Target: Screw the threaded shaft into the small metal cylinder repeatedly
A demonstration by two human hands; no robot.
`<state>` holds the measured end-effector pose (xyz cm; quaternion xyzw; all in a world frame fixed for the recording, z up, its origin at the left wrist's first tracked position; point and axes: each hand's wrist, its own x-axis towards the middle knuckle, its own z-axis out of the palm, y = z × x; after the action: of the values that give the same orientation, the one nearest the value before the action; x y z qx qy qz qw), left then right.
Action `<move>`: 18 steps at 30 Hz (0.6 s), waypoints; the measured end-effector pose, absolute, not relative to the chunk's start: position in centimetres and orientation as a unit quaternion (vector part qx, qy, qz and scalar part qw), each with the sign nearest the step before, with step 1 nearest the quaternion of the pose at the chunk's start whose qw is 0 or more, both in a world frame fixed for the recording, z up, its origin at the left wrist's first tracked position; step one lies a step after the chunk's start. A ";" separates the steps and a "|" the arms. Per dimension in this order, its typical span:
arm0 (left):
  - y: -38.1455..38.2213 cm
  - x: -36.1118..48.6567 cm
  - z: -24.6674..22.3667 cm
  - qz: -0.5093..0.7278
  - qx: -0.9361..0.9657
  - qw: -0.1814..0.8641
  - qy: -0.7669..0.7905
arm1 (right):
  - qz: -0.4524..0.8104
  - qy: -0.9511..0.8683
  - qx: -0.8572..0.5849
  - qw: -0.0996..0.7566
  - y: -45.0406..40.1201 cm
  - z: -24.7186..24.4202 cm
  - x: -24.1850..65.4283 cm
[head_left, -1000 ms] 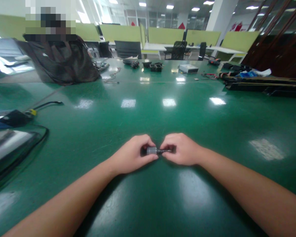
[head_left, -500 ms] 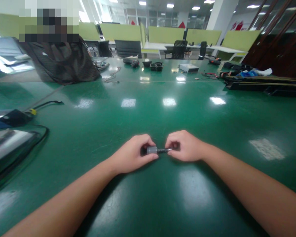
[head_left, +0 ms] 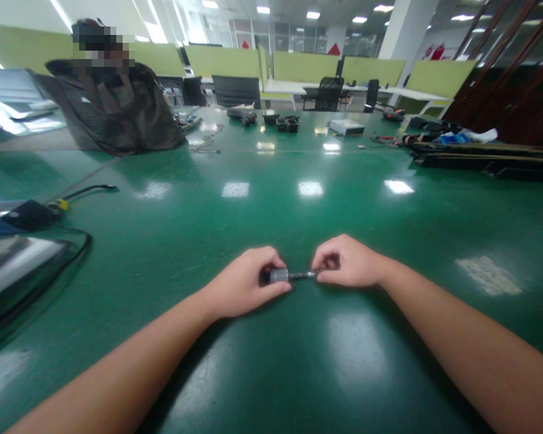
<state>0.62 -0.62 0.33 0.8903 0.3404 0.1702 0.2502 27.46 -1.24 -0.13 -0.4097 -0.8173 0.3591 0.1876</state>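
A small grey cylindrical piece with a thin dark metal shaft (head_left: 301, 275) lies level, close to the green tabletop. My left hand (head_left: 247, 280) curls around the grey cylinder (head_left: 279, 275), thumb on the near side and index finger on the far side. The shaft sticks out to the right. At its far end, my right hand (head_left: 346, 262) pinches with thumb and forefinger. A shiny bit shows just left of those fingertips; whether it is a separate part is too small to tell. Both hands are low over the tabletop.
Left of me lie a flat device (head_left: 22, 265) and a black cable (head_left: 88, 241). A dark bag (head_left: 127, 114) stands at the back left. Black strips (head_left: 484, 158) are at the far right, and a white box (head_left: 346, 126) sits at the back. A pixelated area covers the spot above the bag.
My right hand has shifted slightly right and away from me, so more of the shaft shows between the hands. The left hand stays in place around the grey cylinder.
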 end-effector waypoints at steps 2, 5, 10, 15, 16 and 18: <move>-0.6 0.6 0.3 0.172 0.890 0.248 0.341 | 0.342 -0.821 -0.406 0.210 -1.4 -0.5 26.7; -0.6 0.6 0.3 0.171 0.890 0.243 0.346 | 0.292 -0.832 -0.400 0.250 -1.6 -1.0 25.5; -0.4 0.8 0.0 0.161 0.891 0.235 0.354 | 0.244 -0.859 -0.361 0.269 -1.7 -1.3 24.8; -0.4 0.7 -0.1 0.169 0.885 0.240 0.362 | 0.241 -0.870 -0.341 0.261 -2.1 -1.4 24.7; -0.4 0.7 -0.1 0.170 0.883 0.241 0.364 | 0.240 -0.869 -0.344 0.262 -2.1 -1.4 24.7; -0.5 0.7 0.1 0.174 0.882 0.244 0.363 | 0.241 -0.863 -0.356 0.266 -2.2 -1.4 24.5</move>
<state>0.67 -0.48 0.05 0.8823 0.3626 0.1741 0.2444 24.51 -2.23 -1.45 -0.3564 -0.8626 0.2414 0.2657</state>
